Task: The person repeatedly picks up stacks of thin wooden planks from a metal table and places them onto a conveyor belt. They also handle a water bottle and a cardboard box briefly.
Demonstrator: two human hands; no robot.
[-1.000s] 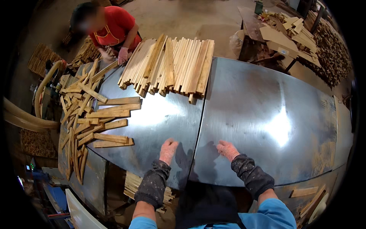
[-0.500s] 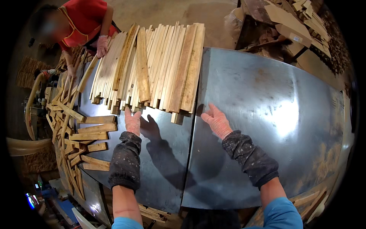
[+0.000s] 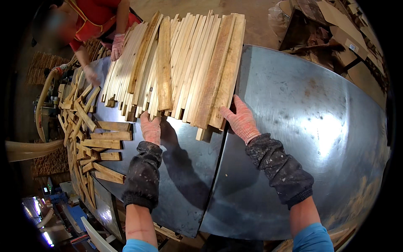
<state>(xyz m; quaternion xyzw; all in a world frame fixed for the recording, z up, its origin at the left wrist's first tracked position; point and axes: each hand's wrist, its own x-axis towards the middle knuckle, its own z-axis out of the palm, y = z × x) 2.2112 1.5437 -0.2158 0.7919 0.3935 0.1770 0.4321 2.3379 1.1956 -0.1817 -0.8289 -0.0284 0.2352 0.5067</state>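
A wide row of pale wooden strips (image 3: 191, 63) lies side by side on the metal table, their near ends uneven. My left hand (image 3: 151, 131), in a pinkish knit glove, has its fingertips at the near ends of the strips, with thumb and fingers apart. At the near right corner of the row, my right hand (image 3: 242, 120), gloved alike, is spread, with its thumb against the outermost wide board (image 3: 228, 71) and its fingers along that board's side. One loose darker strip (image 3: 164, 67) lies across the top of the row.
Short wood offcuts (image 3: 103, 144) lie in a jumbled pile at the left. Across the table a person in red (image 3: 98, 19) has one gloved hand (image 3: 118, 46) at the row's left side. The metal tabletop (image 3: 289, 138) has a dark seam; cardboard (image 3: 342, 40) lies beyond.
My right hand has come up against the row's right corner. The strip beside the other person's hands has left the row's left edge, and their lower hand has moved. My view has shifted slightly.
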